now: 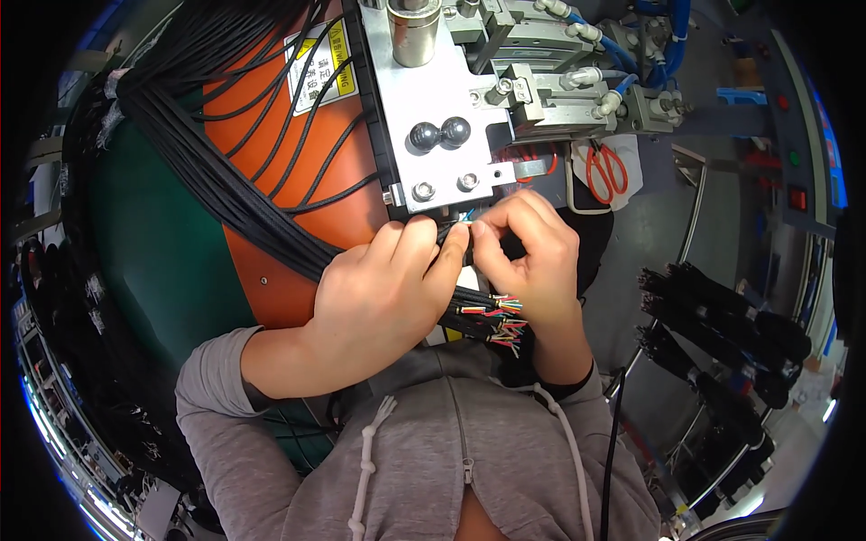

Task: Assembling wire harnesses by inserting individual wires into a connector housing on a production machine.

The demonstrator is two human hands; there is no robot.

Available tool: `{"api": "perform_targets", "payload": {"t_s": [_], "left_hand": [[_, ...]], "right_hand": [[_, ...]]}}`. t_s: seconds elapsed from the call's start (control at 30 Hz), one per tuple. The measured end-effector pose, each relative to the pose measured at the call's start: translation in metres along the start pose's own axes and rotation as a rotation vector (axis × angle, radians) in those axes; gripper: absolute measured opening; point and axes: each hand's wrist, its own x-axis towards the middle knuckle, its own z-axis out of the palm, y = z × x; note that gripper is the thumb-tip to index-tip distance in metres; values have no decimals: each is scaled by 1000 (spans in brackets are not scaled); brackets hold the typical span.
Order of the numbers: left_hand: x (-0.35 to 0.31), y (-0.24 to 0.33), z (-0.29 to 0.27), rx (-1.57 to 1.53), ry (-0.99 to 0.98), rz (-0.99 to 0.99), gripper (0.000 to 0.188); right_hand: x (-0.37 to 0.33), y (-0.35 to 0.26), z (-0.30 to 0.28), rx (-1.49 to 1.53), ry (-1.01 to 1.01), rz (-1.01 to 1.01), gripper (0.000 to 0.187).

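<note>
My left hand [383, 279] is closed, its fingers around the end of a black cable just below the front edge of a metal machine block [433, 90]. Thumb and forefinger of my right hand [534, 248] pinch at the thin wires [466, 217] of that end, some bluish and pale. The two hands' fingertips almost meet there and partly hide the wires. Under my hands, several more black cables end in stripped, coloured wires [510, 326]. A thick bundle of black cables [225, 189] runs in from the upper left and passes behind my left hand.
An orange panel [271, 279] with a warning label [323, 68] lies left of the machine. Pneumatic cylinders with blue hoses [622, 50] fill the upper right. Red-handled scissors [606, 173] lie right of the block. Black cable bundles [722, 334] hang on a rack at the right.
</note>
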Motion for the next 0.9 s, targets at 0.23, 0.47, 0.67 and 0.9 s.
{"api": "perform_targets", "payload": {"t_s": [0.23, 0.47, 0.67, 0.9], "left_hand": [[3, -2, -2, -61, -41, -4, 33], [3, -9, 3, -136, 53, 22, 31], [5, -11, 4, -114, 111, -25, 24], [-3, 1, -9, 36, -9, -106, 21]], "right_hand": [[-3, 11, 18, 107, 165, -13, 8], [-7, 14, 17, 510, 55, 417, 9], [4, 7, 22, 106, 259, -145, 9], [-3, 11, 14, 214, 224, 25, 11]]}}
